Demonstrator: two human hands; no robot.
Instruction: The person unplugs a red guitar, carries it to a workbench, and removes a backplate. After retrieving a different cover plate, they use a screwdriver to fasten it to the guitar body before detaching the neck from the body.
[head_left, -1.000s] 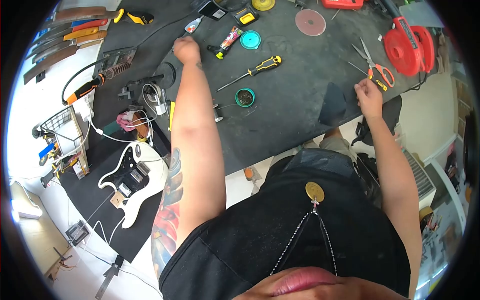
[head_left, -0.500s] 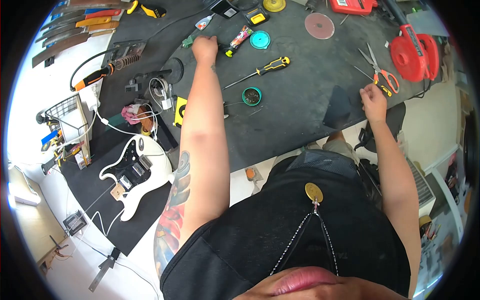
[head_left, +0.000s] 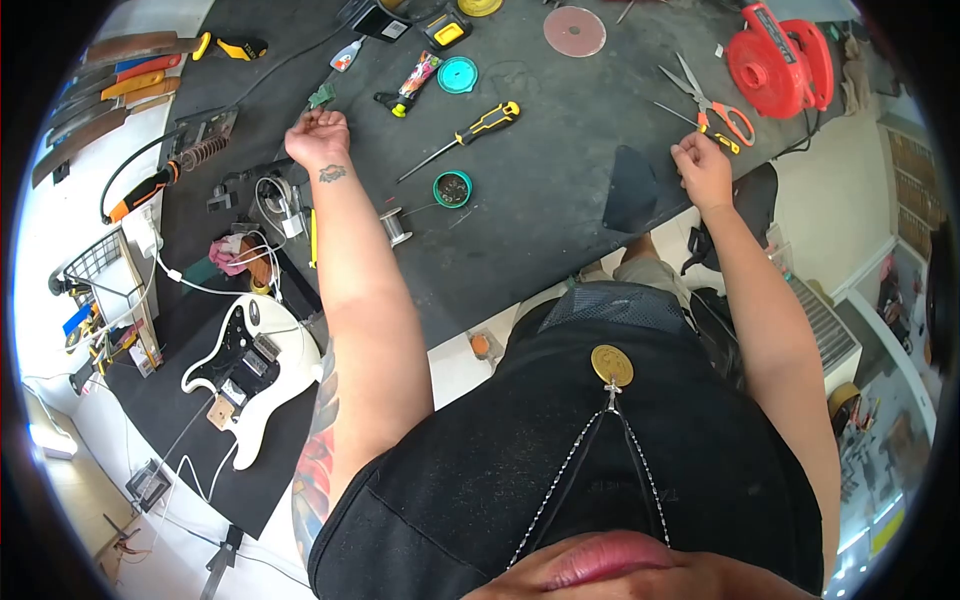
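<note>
The left hand (head_left: 317,138) lies fisted on the bench (head_left: 560,200), contents hidden. The right hand (head_left: 703,170) curls at the near edge beside scissors (head_left: 715,108), grip unclear.

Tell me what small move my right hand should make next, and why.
Probably slide the right hand forward onto the orange-handled scissors. They lie just beyond its fingers, by the edge of the black mat, while the left hand is a closed fist far across it, nowhere near them.

Dark workbench (head_left: 560,230), pale floor (head_left: 450,375), black floor mat (head_left: 160,395), bright light
</note>
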